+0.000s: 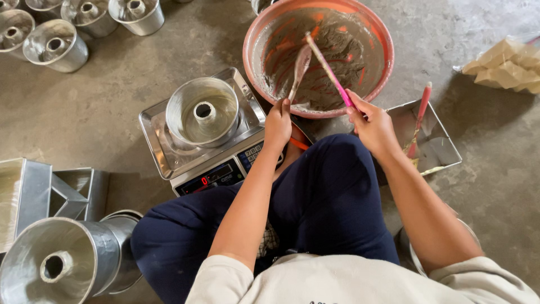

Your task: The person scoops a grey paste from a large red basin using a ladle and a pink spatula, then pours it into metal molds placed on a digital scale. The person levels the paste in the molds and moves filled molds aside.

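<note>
Stacked moulds (62, 264): I see ring tins nested at far left, resting on their sides.
Scale (211, 149): empty ring mould (203, 112) sits on its tray.
Left hand (278, 125): closed round a coated spoon (300, 66) in the orange basin (319, 56).
Right hand (374, 126): closed round a pink-handled spatula (329, 70).
Risk: I judge grey batter could drip onto the scale between basin and mould.
Floor (129, 84): bare concrete, stained.
</note>
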